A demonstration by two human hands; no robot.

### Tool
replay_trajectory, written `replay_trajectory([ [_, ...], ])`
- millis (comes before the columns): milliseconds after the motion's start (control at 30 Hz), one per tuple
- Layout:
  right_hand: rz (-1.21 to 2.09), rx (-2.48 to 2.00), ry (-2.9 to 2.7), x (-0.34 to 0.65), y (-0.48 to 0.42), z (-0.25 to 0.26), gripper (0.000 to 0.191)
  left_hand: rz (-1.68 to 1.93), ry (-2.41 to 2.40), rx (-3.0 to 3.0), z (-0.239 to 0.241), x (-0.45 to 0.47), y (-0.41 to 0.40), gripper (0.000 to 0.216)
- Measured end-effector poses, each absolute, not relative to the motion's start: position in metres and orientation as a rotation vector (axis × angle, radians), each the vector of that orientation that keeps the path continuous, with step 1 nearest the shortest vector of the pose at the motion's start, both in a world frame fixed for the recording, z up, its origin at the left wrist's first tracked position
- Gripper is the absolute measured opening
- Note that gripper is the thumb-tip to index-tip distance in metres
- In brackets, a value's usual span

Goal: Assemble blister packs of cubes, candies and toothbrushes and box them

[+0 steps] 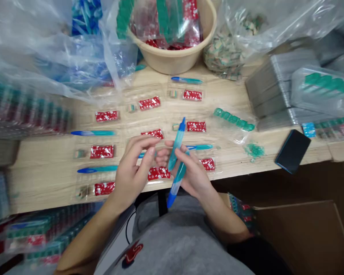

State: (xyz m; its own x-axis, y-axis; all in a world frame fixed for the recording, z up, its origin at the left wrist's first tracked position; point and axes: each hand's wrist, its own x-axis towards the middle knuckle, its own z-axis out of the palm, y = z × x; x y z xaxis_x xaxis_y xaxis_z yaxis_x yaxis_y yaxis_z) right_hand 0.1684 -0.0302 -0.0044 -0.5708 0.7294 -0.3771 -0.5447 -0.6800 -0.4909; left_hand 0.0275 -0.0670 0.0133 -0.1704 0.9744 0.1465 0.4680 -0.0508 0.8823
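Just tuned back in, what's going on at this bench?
The right hand holds two blue-and-teal pens; the left hand is close beside it, with nothing visible in its grasp. Clear trays with red packets are spread over the table; some have a pen, others don't. A phone lies to the right.

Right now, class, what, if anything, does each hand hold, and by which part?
The right hand holds two pens by their teal parts, away from the blue tips. The left hand appears to hold nothing.
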Motion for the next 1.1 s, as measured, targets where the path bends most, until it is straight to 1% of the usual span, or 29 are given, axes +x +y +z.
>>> replay_trajectory([
  [67,2.107,-0.735,-0.369,0.172,-0.025,0.0,0.021,1.147,1.68,1.608,0.019,0.037,-0.075,0.016],
  [133,2.013,-0.765,-0.354,0.174,-0.021,0.003,0.019,0.94,1.567,1.637,0.022,0.048,-0.086,0.011],
  [200,1.949,-0.821,-0.37,0.176,-0.02,0.004,0.018,0.769,1.487,1.634,0.022,0.056,-0.095,0.019],
  [267,1.892,-0.883,-0.42,0.181,-0.017,0.005,0.019,0.721,1.494,1.641,0.016,0.058,-0.097,0.025],
  [333,1.773,-0.946,-0.543,0.194,-0.006,0.007,0.02,0.713,1.51,1.684,0.008,0.049,-0.088,0.024],
  [400,1.532,-1.036,-0.782,0.216,0.017,0.011,0.021,0.728,1.537,1.746,-0.001,0.027,-0.065,0.025],
  [467,1.147,-1.2,-1.12,0.244,0.052,0.015,0.025,0.771,1.644,1.816,-0.01,-0.003,-0.031,0.025],
  [533,0.73,-1.515,-1.474,0.27,0.09,0.019,0.025,0.775,1.885,1.895,-0.018,-0.035,0.011,0.026],
  [567,0.594,-1.692,-1.596,0.281,0.108,0.02,0.027,0.712,2.015,1.925,-0.022,-0.049,0.032,0.026],
  [633,0.415,-1.966,-1.772,0.294,0.137,0.023,0.036,0.666,2.107,1.933,-0.03,-0.07,0.072,0.027],
  [700,0.326,-2.071,-1.875,0.299,0.152,0.022,0.045,0.621,2.146,1.938,-0.039,-0.081,0.103,0.026],
  [767,0.282,-2.027,-1.933,0.3,0.155,0.019,0.051,0.568,2.178,1.95,-0.048,-0.085,0.122,0.025],
  [833,0.276,-1.919,-1.956,0.301,0.149,0.013,0.051,0.518,2.215,1.964,-0.056,-0.086,0.13,0.026],
  [967,0.27,-1.658,-1.986,0.306,0.127,0.002,0.044,0.43,2.237,2.021,-0.065,-0.089,0.125,0.029],
  [1033,0.207,-1.538,-1.994,0.309,0.116,0.0,0.041,0.404,2.19,2.067,-0.064,-0.093,0.123,0.034],
  [1100,0.116,-1.53,-1.95,0.315,0.104,0.0,0.04,0.41,2.156,2.102,-0.055,-0.101,0.131,0.038],
])
